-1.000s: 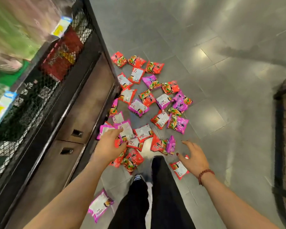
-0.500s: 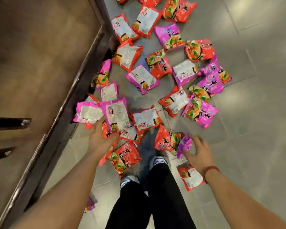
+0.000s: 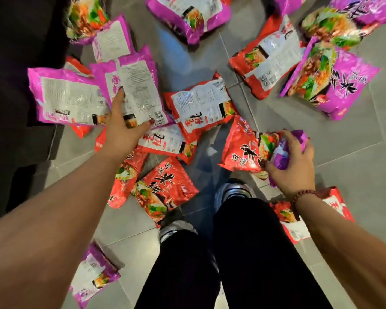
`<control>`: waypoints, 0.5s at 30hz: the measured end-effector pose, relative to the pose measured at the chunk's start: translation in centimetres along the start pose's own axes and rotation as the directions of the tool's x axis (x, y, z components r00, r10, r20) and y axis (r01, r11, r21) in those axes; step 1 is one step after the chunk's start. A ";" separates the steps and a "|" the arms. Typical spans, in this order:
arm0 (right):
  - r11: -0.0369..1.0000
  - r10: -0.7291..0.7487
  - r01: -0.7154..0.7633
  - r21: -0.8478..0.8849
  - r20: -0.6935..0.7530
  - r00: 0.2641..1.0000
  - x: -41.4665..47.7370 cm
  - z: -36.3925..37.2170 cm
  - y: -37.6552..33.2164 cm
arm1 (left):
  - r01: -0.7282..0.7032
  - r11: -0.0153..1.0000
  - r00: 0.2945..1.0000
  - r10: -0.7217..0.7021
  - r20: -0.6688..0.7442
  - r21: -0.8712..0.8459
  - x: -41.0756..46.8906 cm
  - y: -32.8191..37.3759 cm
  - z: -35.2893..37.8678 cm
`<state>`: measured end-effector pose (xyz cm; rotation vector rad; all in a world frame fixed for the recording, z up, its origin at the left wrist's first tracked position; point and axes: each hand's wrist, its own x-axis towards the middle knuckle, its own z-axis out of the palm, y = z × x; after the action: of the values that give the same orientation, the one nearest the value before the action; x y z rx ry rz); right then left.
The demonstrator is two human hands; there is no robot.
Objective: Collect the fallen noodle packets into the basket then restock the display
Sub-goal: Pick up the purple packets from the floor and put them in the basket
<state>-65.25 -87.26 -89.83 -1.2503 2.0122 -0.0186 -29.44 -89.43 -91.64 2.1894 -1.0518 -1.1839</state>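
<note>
Left hand [image 3: 123, 132] pinches a pink packet [image 3: 140, 85], fingers partly hidden; right hand [image 3: 294, 168] clutches a purple packet [image 3: 281, 156], mostly covered.

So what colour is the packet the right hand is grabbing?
Purple. The purple packet in the right hand shows best in the head view.

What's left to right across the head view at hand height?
Back-up pink packet → left hand gripping it → back-up red packet → front-up red packet → right hand gripping purple packet → front-up pink packet.
</note>
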 end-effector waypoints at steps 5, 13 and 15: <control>0.999 -0.001 0.006 0.050 -0.113 0.994 -0.7 -0.1 -1.8 | -0.078 0.996 0.992 0.082 -0.096 0.045 0.4 0.6 0.4; 0.924 -0.114 0.153 0.350 -0.130 0.985 -6.1 -7.2 -7.9 | 0.031 0.984 0.999 -0.023 -0.045 0.178 -4.6 5.6 -3.1; 0.867 -0.126 0.159 0.472 -0.100 0.987 -8.0 -9.5 -10.6 | 0.121 0.988 0.993 -0.120 -0.010 0.097 -6.8 7.5 -4.9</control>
<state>-60.93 -89.98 -74.30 -1.0763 1.8095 -0.6037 -30.75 -88.58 -80.54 2.3594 -1.0075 -1.2017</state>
